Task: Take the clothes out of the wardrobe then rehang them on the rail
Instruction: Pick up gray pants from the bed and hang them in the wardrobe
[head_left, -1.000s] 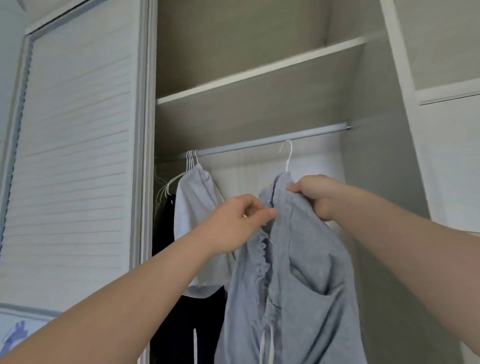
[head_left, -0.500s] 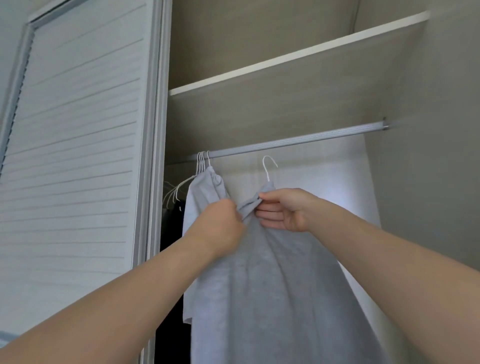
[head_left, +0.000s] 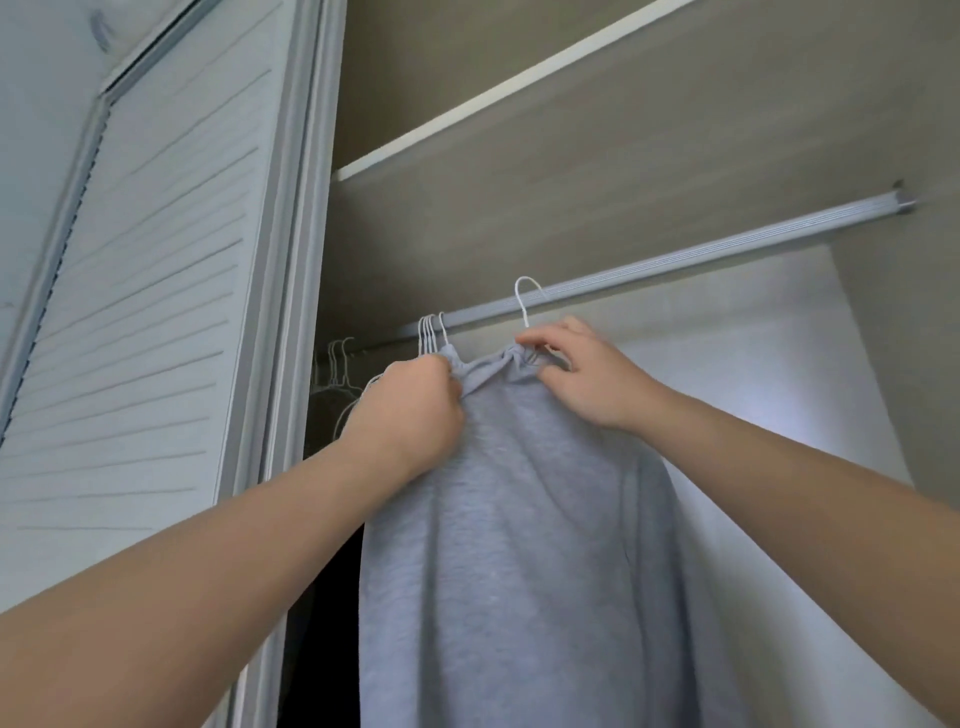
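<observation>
Grey garment (head_left: 519, 519) on its white hanger (head_left: 523, 306), hook up at the rail (head_left: 701, 260) just right of the bunched hangers (head_left: 431, 332); seated or not, can't tell. Left hand (head_left: 410, 410) fists the collar fabric, right hand (head_left: 582, 374) pinches it by the hanger neck. Best confirm hook sits over rail before either releases

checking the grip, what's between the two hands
In the head view, only the bunched top edge of the grey garment spans from the left hand to the right hand.
</observation>
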